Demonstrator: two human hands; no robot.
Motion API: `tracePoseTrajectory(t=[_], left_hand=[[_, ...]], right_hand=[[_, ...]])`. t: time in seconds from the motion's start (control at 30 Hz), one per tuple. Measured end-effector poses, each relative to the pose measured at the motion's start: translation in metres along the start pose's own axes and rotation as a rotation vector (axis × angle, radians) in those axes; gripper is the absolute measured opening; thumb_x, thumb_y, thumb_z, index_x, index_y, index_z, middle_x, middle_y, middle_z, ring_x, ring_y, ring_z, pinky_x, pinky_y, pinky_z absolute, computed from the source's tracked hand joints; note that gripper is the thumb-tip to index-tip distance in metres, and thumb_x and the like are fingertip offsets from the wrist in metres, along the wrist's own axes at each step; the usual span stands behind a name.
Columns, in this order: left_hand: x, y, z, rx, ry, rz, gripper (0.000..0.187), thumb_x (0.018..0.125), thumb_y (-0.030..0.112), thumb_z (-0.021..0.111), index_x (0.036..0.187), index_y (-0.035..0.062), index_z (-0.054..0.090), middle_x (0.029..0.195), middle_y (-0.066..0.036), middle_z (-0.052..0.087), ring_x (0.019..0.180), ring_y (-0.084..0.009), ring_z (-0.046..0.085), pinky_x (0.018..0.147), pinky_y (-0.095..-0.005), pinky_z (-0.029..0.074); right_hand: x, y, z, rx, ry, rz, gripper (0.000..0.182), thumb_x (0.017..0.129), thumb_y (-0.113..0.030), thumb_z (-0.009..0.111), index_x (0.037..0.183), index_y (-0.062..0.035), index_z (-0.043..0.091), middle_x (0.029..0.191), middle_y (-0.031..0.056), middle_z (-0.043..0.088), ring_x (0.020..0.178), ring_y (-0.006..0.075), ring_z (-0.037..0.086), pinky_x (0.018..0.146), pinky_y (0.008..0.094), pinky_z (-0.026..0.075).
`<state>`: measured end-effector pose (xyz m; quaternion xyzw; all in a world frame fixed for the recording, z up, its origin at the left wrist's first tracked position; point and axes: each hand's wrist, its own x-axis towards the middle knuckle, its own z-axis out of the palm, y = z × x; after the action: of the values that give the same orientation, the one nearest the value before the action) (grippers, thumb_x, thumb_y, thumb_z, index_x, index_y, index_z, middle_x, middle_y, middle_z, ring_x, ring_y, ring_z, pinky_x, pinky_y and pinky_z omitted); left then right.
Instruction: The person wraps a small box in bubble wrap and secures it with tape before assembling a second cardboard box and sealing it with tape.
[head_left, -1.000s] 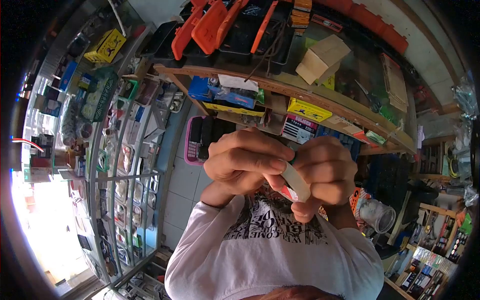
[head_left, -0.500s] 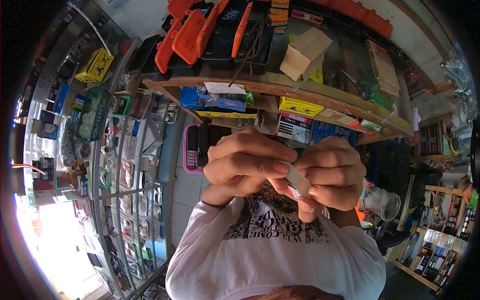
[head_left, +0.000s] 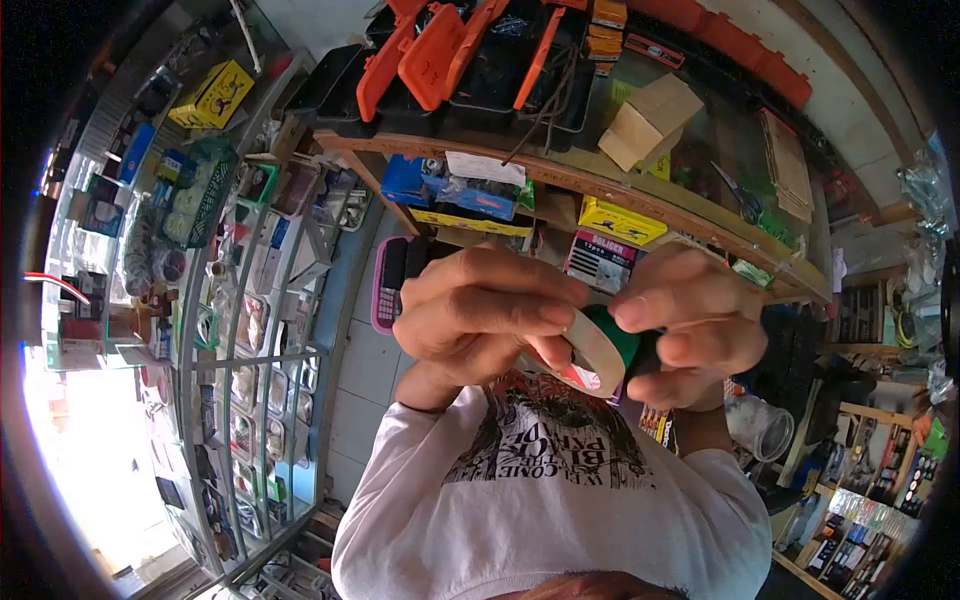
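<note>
A roll of green tape (head_left: 598, 352) is pinched between the thumb and fingers of my left hand (head_left: 485, 315), in front of my chest. Its pale flat side faces me, the green outer band shows toward the right, and a bit of red and white label shows at the core. My right hand (head_left: 700, 325) is beside the roll with its fingers curled but apart, one fingertip right at the green band. Nothing shows between the right fingers.
Ahead, a wooden-framed glass counter (head_left: 560, 165) carries orange-lidded black cases (head_left: 430, 75) and a cardboard box (head_left: 650, 120). A pink basket (head_left: 385, 290) is on the left by a metal-framed display shelf (head_left: 245, 360). A clear jar (head_left: 762, 430) stands at the right.
My right hand has come away from the roll toward the right and its fingers have spread. The roll has turned, showing more green, while my left hand keeps holding it. The view has shifted slightly.
</note>
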<state>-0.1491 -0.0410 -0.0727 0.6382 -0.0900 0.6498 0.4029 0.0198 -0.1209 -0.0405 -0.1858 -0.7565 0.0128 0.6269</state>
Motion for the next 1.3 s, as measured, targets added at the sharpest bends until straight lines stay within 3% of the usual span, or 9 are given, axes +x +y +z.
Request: tracePoseTrajectory(t=[0.17, 0.3, 0.37, 0.47, 0.57, 0.77, 1.0, 1.17, 1.3], left_hand=[[-0.002, 0.005, -0.008, 0.002, 0.011, -0.024, 0.024, 0.078, 0.011, 0.084, 0.096, 0.0008, 0.072, 0.092, -0.015, 0.073, 0.079, -0.0215, 0.074, 0.064, -0.0287, 0.056], [-0.005, 0.010, -0.012, -0.008, 0.008, -0.037, 0.020, 0.080, 0.007, 0.082, 0.096, -0.0009, 0.072, 0.093, -0.017, 0.073, 0.079, -0.0212, 0.074, 0.064, -0.0279, 0.057], [-0.005, 0.013, -0.013, -0.003, 0.019, -0.053, 0.017, 0.082, 0.005, 0.080, 0.096, -0.0022, 0.072, 0.093, -0.018, 0.072, 0.079, -0.0212, 0.073, 0.063, -0.0273, 0.058], [-0.007, 0.016, -0.015, 0.015, 0.036, -0.055, 0.013, 0.086, 0.002, 0.076, 0.096, -0.0040, 0.072, 0.094, -0.019, 0.072, 0.080, -0.0210, 0.073, 0.062, -0.0266, 0.059], [-0.008, 0.018, -0.014, 0.040, 0.069, -0.066, 0.011, 0.088, 0.001, 0.074, 0.096, -0.0047, 0.071, 0.094, -0.020, 0.071, 0.079, -0.0207, 0.073, 0.062, -0.0265, 0.060], [-0.015, 0.014, -0.013, 0.039, 0.123, -0.121, 0.010, 0.087, -0.001, 0.074, 0.096, -0.0044, 0.070, 0.094, -0.019, 0.072, 0.081, -0.0216, 0.073, 0.067, -0.0277, 0.059], [-0.008, 0.013, -0.010, 0.057, 0.125, -0.149, 0.014, 0.083, 0.001, 0.078, 0.095, -0.0023, 0.071, 0.094, -0.016, 0.072, 0.086, -0.0224, 0.073, 0.074, -0.0304, 0.058], [-0.001, 0.018, -0.010, 0.076, 0.113, -0.175, 0.016, 0.082, 0.003, 0.079, 0.095, -0.0021, 0.071, 0.094, -0.016, 0.073, 0.086, -0.0219, 0.073, 0.074, -0.0303, 0.058], [0.003, 0.017, -0.011, 0.031, 0.159, -0.178, 0.017, 0.083, 0.005, 0.079, 0.095, -0.0033, 0.071, 0.094, -0.016, 0.073, 0.085, -0.0207, 0.072, 0.073, -0.0295, 0.057]], right_hand=[[0.025, -0.017, -0.030, -0.090, -0.436, 0.029, 0.048, 0.079, -0.018, 0.083, 0.122, -0.0170, 0.061, 0.110, 0.0073, 0.074, 0.089, 0.0251, 0.071, 0.066, 0.0357, 0.054], [0.033, -0.028, -0.019, -0.172, -0.387, 0.041, 0.048, 0.084, -0.022, 0.077, 0.127, -0.0259, 0.058, 0.099, 0.0016, 0.077, 0.088, 0.0236, 0.072, 0.069, 0.0377, 0.053], [0.037, -0.029, -0.019, -0.194, -0.419, 0.031, 0.047, 0.084, -0.022, 0.077, 0.126, -0.0272, 0.057, 0.099, 0.0007, 0.077, 0.088, 0.0226, 0.071, 0.070, 0.0376, 0.053], [0.034, -0.027, -0.010, -0.234, -0.350, -0.004, 0.022, 0.076, -0.022, 0.078, 0.097, -0.0229, 0.070, 0.104, -0.0010, 0.075, 0.086, 0.0188, 0.067, 0.076, 0.0361, 0.050], [0.028, -0.039, -0.002, -0.350, -0.339, 0.046, 0.021, 0.075, -0.022, 0.074, 0.091, -0.0222, 0.061, 0.107, -0.0033, 0.074, 0.087, 0.0165, 0.058, 0.082, 0.0384, 0.046], [0.006, -0.033, 0.005, -0.566, -0.349, -0.020, 0.053, 0.079, -0.006, 0.079, 0.098, -0.0290, 0.035, 0.097, -0.0134, 0.066, 0.090, 0.0165, 0.045, 0.087, 0.0377, 0.040], [0.007, -0.016, 0.014, -0.546, -0.227, -0.099, 0.054, 0.058, -0.002, 0.074, 0.090, -0.0257, 0.038, 0.102, -0.0082, 0.066, 0.085, 0.0177, 0.045, 0.080, 0.0380, 0.041], [0.023, -0.035, 0.007, -0.583, -0.350, 0.080, 0.058, 0.070, 0.006, 0.078, 0.088, -0.0297, 0.036, 0.097, -0.0105, 0.062, 0.085, 0.0193, 0.048, 0.086, 0.0394, 0.043], [0.030, -0.020, -0.002, -0.390, -0.308, 0.004, 0.048, 0.064, 0.000, 0.079, 0.093, -0.0244, 0.050, 0.103, -0.0045, 0.067, 0.083, 0.0200, 0.050, 0.078, 0.0380, 0.042]])
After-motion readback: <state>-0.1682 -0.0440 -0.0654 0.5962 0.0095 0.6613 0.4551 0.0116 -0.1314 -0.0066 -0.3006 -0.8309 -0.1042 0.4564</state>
